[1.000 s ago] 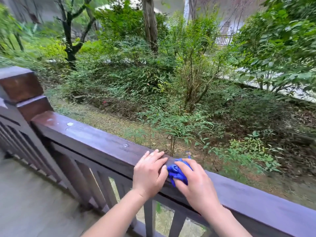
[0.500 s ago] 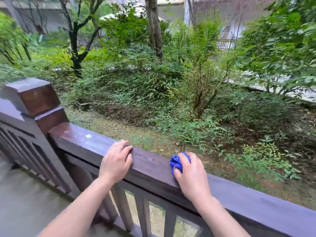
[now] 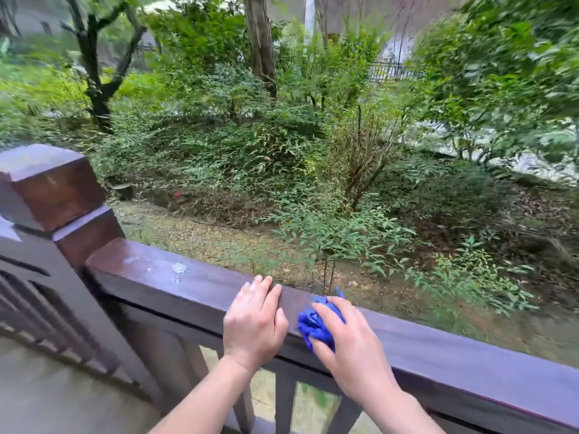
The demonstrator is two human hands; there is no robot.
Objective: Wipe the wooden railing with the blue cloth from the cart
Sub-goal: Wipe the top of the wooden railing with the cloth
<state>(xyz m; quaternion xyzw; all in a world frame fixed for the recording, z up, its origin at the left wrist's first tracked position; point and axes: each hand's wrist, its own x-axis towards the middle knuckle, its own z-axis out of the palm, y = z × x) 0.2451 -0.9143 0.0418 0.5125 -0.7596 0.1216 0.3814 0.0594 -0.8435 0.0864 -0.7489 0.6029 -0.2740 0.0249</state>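
Setting: porch edge facing shrubs and trees.
Wooden railing (image 3: pixel 194 285): top rail running lower right to upper left, toward the corner post (image 3: pixel 50 186).
Blue cloth (image 3: pixel 316 324): bunched on the rail top.
Right hand (image 3: pixel 351 349): fingers curled, pressing the cloth down.
Left hand (image 3: pixel 253 321): flat, fingers together, just left of the cloth.
Pale spots (image 3: pixel 179 268): unwiped, left of both hands, nearer the left.

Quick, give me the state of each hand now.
Left hand: open, flat on the railing, holding nothing.
Right hand: closed on the blue cloth, pressing it on the railing.
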